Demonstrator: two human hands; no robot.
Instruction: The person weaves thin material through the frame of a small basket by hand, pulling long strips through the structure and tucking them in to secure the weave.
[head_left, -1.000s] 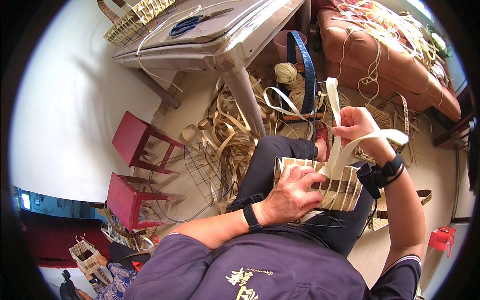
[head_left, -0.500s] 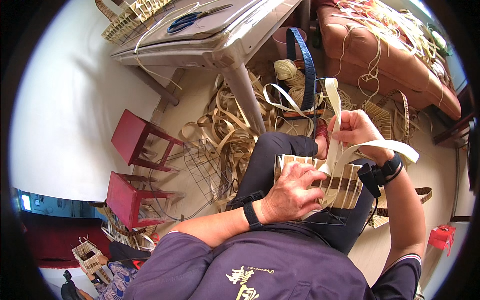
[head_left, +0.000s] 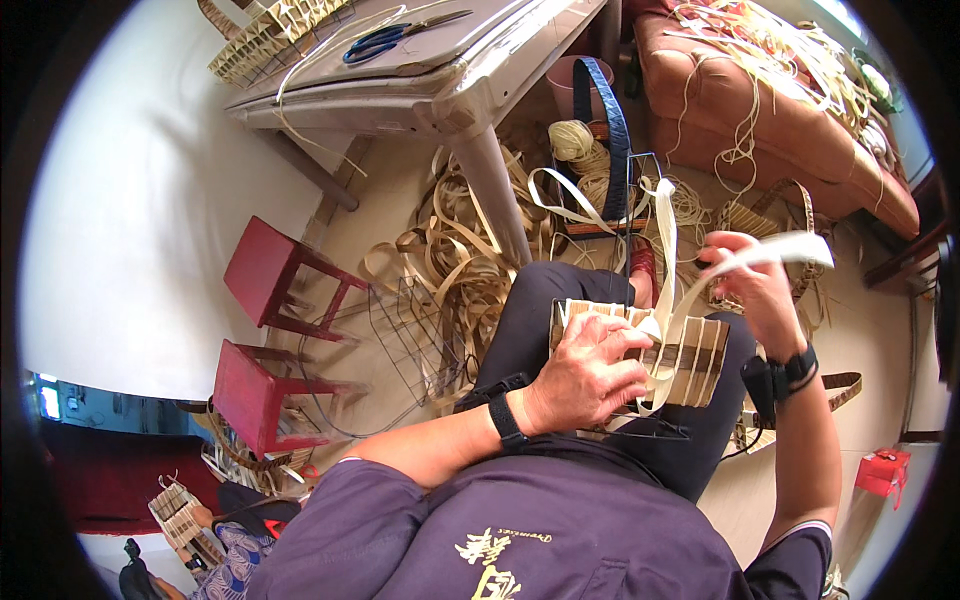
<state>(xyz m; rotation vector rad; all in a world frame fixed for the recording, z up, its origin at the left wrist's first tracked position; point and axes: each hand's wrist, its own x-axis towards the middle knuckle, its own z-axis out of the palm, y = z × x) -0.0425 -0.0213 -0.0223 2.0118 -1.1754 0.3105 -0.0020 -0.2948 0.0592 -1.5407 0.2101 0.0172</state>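
A small basket of cream and brown flat strips over a dark wire frame rests on my lap. My left hand lies across its left side, fingers curled and pressing the woven side where a cream strip loops up out of the weave. To the right, my right hand is raised off the basket, its fingers bent and apart. The strip's loose end, smeared by motion, crosses in front of these fingers; no firm grip on it shows.
Blue-handled scissors lie on the table. Coiled strips heap on the floor beside a bare wire frame and two red stools. A blue-handled basket holds cord. More strands drape the sofa. Someone sits lower left.
My right hand has let go of the upright part of the strip and moved right and slightly down. The loose end has swung upward. My left hand stays on the basket.
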